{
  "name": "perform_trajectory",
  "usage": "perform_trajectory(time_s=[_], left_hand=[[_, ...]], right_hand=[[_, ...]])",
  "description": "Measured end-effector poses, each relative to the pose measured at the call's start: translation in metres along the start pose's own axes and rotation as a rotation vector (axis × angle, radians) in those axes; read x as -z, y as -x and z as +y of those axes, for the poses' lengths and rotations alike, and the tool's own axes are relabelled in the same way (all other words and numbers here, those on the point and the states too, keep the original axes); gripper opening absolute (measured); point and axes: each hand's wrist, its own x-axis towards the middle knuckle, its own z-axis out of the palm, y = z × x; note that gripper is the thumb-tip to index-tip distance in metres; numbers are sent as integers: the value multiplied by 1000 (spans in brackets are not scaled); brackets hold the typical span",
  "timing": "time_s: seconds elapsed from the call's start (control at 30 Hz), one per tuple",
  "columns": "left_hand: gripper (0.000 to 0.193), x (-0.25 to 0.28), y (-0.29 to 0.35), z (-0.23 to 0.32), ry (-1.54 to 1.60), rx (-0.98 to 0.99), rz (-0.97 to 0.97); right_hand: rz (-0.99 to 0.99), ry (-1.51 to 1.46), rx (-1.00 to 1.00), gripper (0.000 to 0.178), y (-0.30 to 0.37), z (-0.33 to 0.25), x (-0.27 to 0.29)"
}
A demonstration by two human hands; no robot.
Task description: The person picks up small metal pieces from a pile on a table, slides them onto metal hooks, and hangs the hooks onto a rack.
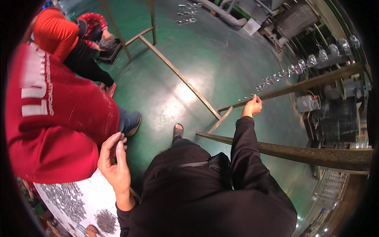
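Across the glossy green floor [173, 63], a frame of brown wooden rails [316, 155] is spread at the right, while the left side is filled by a co-worker in a dark red shirt [75, 134]. Below that shirt, a white table [93, 192] is partly covered by heaps of small grey metal pieces [65, 200]. Just beyond the upper rail, a long row of shiny curved pieces [302, 65] is seen; how they are fastened cannot be made out. The step in hand is judged to be work on single pieces at the end of that row, and a light, exact fingertip grip seems to be called for by the next move. The black-sleeved right arm is stretched forward, and the right hand [253, 106] is held at the rail, fingers drawn together; whether anything is pinched cannot be told. The left hand [115, 166] is raised beside the red shirt, fingers half curled around a gap, nothing visibly held.
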Motion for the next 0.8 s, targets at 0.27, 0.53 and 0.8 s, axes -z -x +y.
perform_trajectory(time_s=[0.27, 0.53, 0.8], left_hand=[[16, 55, 30, -65, -207, 46, 238], [17, 181, 138, -216, -413, 416, 1016], [25, 323, 135, -288, -973, 549, 1238]], right_hand=[[-444, 53, 611, 27, 56, -7, 19], [-1358, -346, 723, 15, 182, -37, 34], [-2124, -415, 1089, 5, 348, -124, 89]])
